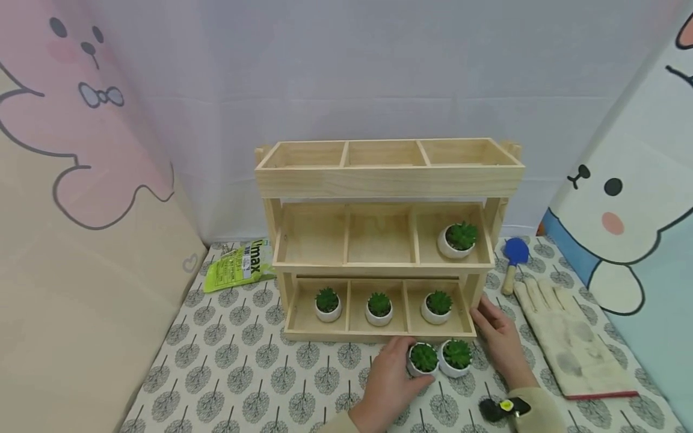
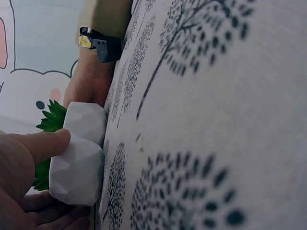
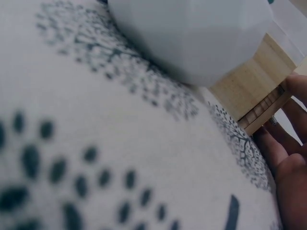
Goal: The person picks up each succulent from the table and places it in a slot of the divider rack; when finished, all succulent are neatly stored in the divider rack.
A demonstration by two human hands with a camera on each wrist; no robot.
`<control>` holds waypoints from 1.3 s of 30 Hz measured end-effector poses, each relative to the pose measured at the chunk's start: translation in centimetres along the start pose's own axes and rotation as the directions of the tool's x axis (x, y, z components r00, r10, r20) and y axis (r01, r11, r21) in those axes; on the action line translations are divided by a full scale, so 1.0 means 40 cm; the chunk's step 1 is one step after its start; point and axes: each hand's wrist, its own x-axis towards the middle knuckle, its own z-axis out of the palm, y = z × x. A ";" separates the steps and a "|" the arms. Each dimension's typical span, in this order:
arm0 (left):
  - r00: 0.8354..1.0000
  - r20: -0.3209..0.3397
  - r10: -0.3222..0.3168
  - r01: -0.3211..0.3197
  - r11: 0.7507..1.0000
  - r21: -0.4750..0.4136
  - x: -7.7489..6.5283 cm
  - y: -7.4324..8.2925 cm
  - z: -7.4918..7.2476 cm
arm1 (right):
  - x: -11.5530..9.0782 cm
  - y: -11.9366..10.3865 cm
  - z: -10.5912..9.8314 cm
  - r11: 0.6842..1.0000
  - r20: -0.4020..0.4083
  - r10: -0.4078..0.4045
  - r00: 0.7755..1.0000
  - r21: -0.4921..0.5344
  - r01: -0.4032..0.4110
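Note:
My left hand (image 1: 390, 385) holds a small succulent in a white pot (image 1: 422, 359) on the table, just in front of the wooden shelf (image 1: 390, 183). In the left wrist view its thumb lies across the faceted white pot (image 2: 76, 175), with fingers on the far side. A second potted succulent (image 1: 456, 358) stands touching it on the right. My right hand (image 1: 503, 346) rests its fingers against the right end of the shelf's lowest tier. In the right wrist view, those fingers (image 3: 297, 86) touch the wood beside a blurred white pot (image 3: 192, 38).
Each lowest compartment contains a potted succulent (image 1: 328, 305); another (image 1: 457, 240) sits in the middle tier's right compartment. A green packet (image 1: 240, 264) lies left of the shelf. At right are a blue trowel (image 1: 516, 252) and pale gloves (image 1: 574, 343). Fabric walls surround the patterned tablecloth (image 1: 243, 373).

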 end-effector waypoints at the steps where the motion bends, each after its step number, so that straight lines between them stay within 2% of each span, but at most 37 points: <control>1: 1.000 -0.004 0.005 -0.005 1.000 -0.001 0.000 0.001 0.001 | 0.000 0.000 -0.001 1.000 -0.002 0.000 1.000 0.000 0.000; 10: 1.000 -0.002 -0.014 0.014 0.999 -0.035 -0.001 -0.006 0.010 | -0.003 -0.002 0.001 1.000 -0.003 -0.011 1.000 0.011 0.011; 15: 1.000 -0.017 -0.004 0.003 0.998 -0.068 -0.004 -0.016 0.015 | -0.002 -0.002 0.000 1.000 -0.004 -0.007 1.000 0.002 0.007; 22: 0.999 0.038 -0.033 0.039 0.982 -0.182 -0.007 -0.027 0.006 | -0.002 -0.002 0.000 1.000 0.001 0.000 1.000 -0.005 0.000; 32: 0.997 0.077 -0.002 0.023 0.960 -0.279 -0.014 -0.047 0.005 | -0.001 0.007 0.001 1.000 -0.001 0.007 1.000 -0.015 -0.007; 39: 0.998 0.040 0.042 -0.029 0.958 -0.285 -0.020 -0.054 -0.002 | -0.001 0.007 0.000 1.000 0.006 -0.012 1.000 -0.014 0.012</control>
